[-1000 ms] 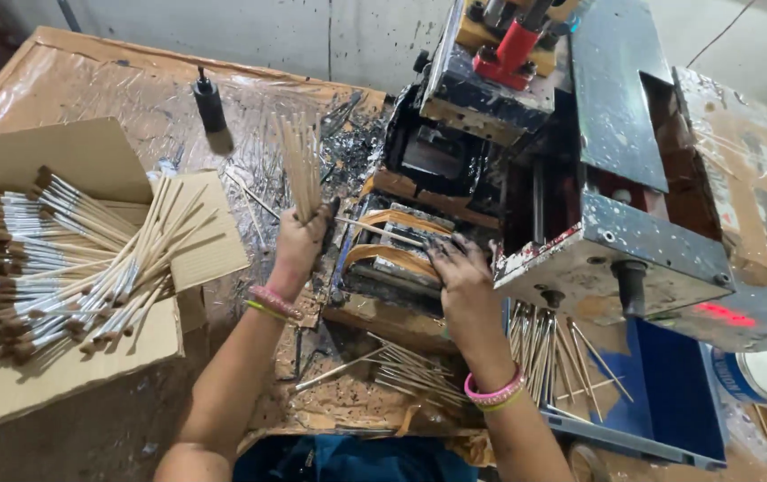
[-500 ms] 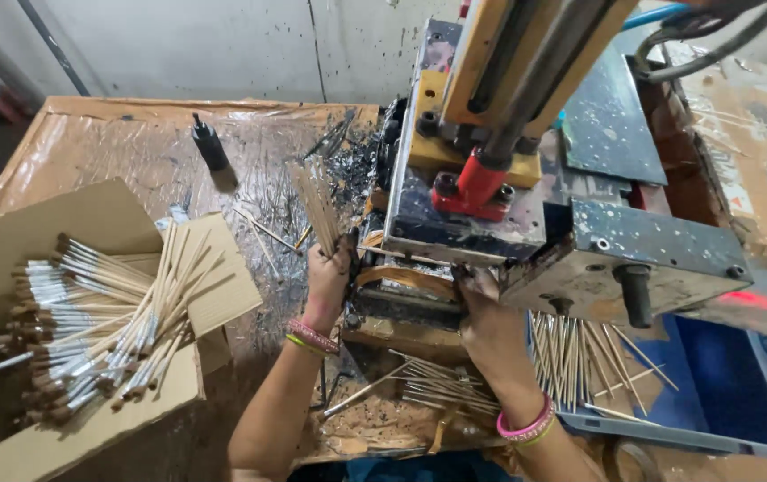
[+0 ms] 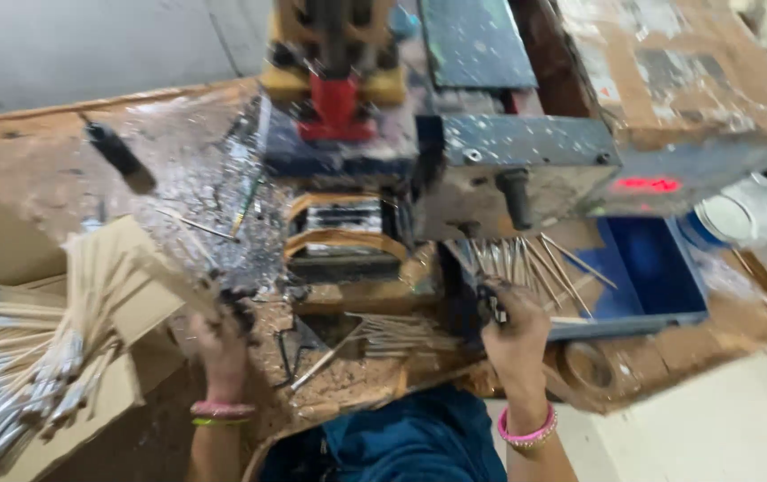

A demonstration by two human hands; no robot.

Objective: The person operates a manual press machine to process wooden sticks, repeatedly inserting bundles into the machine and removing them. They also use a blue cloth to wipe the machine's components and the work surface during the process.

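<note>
Sticks, thin and pale, stand fanned in the near end of a blue tray to the right of the press machine, and the right hand sits just below them with its fingers curled around a small dark object at the tray's front edge; motion blur prevents telling what that object is. A pink bangle circles the right wrist. The left hand is at the near corner of a cardboard box, fingers bent, apparently gripping a few sticks that run up and to the left, though blur leaves the grip uncertain. The box holds a large pile of brushes with metal collars, lying roughly parallel. Between the hands, a loose bundle of sticks lies on the worn wooden table, directly in front of the machine's tan clamp. A red block sits on the upper part of the machine. A black bottle lies tilted on the table at far left.
</note>
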